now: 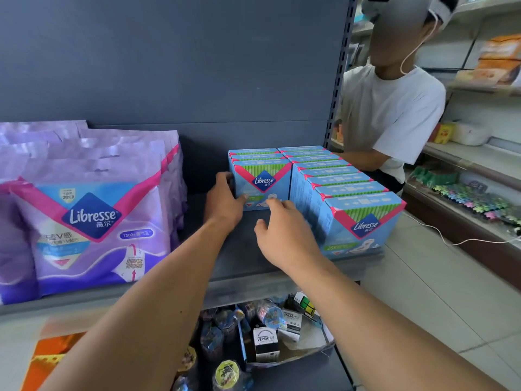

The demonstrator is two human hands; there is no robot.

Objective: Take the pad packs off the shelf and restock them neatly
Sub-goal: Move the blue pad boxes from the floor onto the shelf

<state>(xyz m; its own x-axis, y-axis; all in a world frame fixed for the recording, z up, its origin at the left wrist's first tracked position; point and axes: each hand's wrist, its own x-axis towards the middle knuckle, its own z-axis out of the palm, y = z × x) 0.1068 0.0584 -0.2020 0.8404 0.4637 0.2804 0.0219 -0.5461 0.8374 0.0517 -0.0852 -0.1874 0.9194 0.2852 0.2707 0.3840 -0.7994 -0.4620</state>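
Note:
Blue Libresse pad boxes stand on the grey shelf (214,249) in two rows. The short left row (260,179) holds three boxes set far back. The right row (352,201) has several boxes reaching the shelf's front edge. My left hand (225,201) grips the left side of the front box of the short row, thumb on its face. My right hand (284,230) hovers in front of that box with fingers loosely spread, its fingertips at the box's lower face. Purple Libresse pad bags (90,210) stand at the shelf's left.
A person in a white T-shirt (392,114) stands right of the shelf upright. Below the shelf lies a tray of small toys and boxes (270,331). More shelves with goods (465,193) line the right side. A white cable (451,241) crosses the tiled floor.

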